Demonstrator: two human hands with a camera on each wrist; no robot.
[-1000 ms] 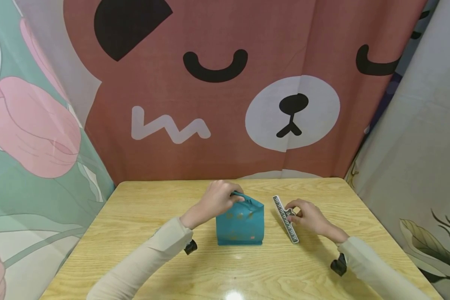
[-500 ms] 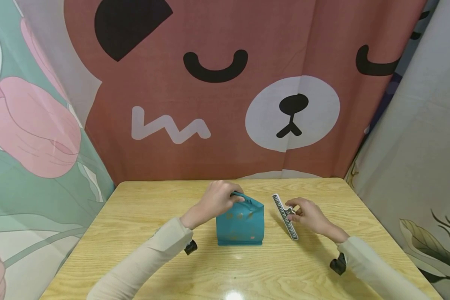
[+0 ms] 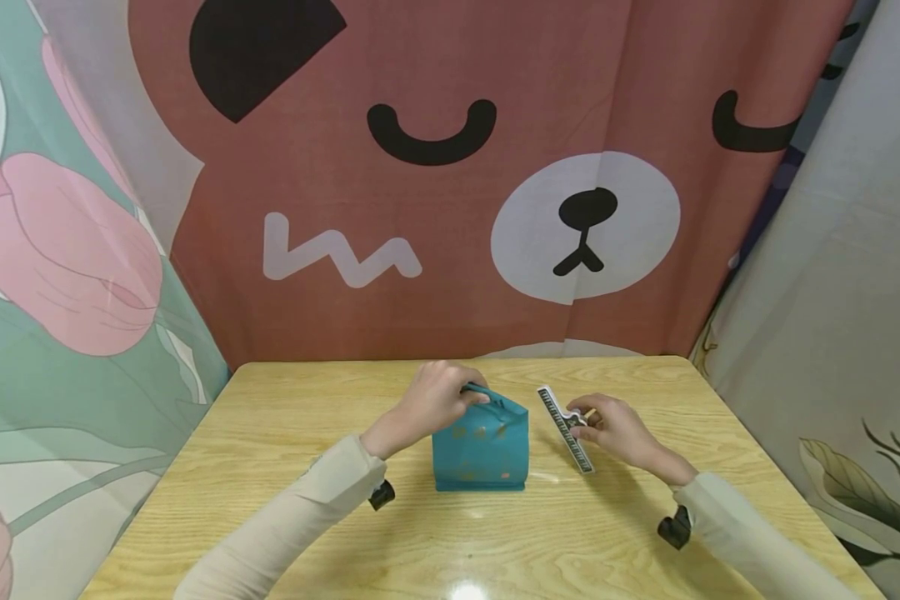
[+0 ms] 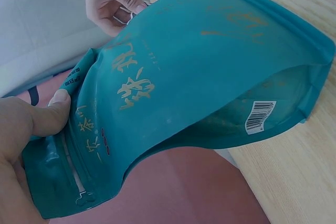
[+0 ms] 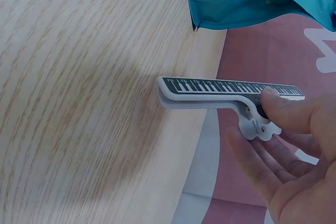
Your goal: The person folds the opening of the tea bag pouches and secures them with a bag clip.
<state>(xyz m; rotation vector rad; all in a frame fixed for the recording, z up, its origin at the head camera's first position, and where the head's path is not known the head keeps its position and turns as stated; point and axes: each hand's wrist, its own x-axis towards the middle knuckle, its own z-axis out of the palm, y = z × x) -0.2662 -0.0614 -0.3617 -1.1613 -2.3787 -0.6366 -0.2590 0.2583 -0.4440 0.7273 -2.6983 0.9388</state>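
Wooden table (image 3: 270,467), left hand (image 3: 431,400) gripping pouch (image 3: 480,450), right hand (image 3: 618,429) pinching clip (image 3: 565,429) just beside.

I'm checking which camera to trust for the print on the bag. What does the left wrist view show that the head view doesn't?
Only the left wrist view shows the teal bag's gold lettering close up, its barcode label, and the left hand's thumb pressing its folded top. Only the head view shows the whole wooden table, both sleeves and the bear curtain behind. Both show the left hand gripping the bag's top and the right hand holding the piano-key clip beside it.
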